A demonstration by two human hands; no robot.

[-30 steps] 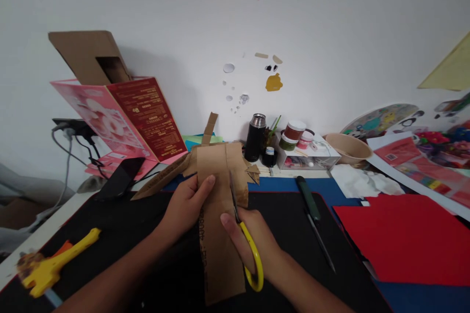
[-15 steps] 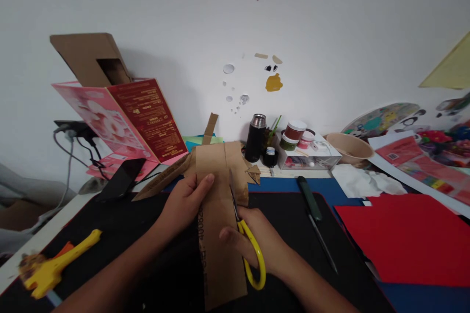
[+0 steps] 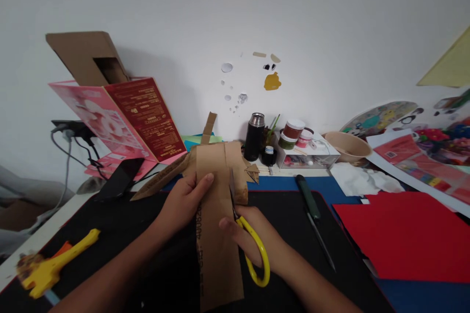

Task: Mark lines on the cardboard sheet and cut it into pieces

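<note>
My left hand point(image 3: 183, 201) grips the left edge of a long brown cardboard piece point(image 3: 216, 234), thumb on top, holding it up over the black mat point(image 3: 121, 234). My right hand point(image 3: 253, 239) is closed through the yellow handles of a pair of scissors point(image 3: 249, 244). The scissor blades point away from me and sit in a cut running up the cardboard's right side. The narrow strip right of the blades curls slightly outward.
A yellow glue gun point(image 3: 55, 264) lies at the left. A green-handled tool point(image 3: 314, 215) and a red paper sheet point(image 3: 407, 234) lie at the right. A black flask point(image 3: 255, 144), paint jars point(image 3: 293, 134), a bowl point(image 3: 347, 146) and a pink and red folder point(image 3: 121, 122) stand at the back.
The scissor handles have spread a little and my right hand has shifted slightly toward me. My left hand keeps its grip on the cardboard.
</note>
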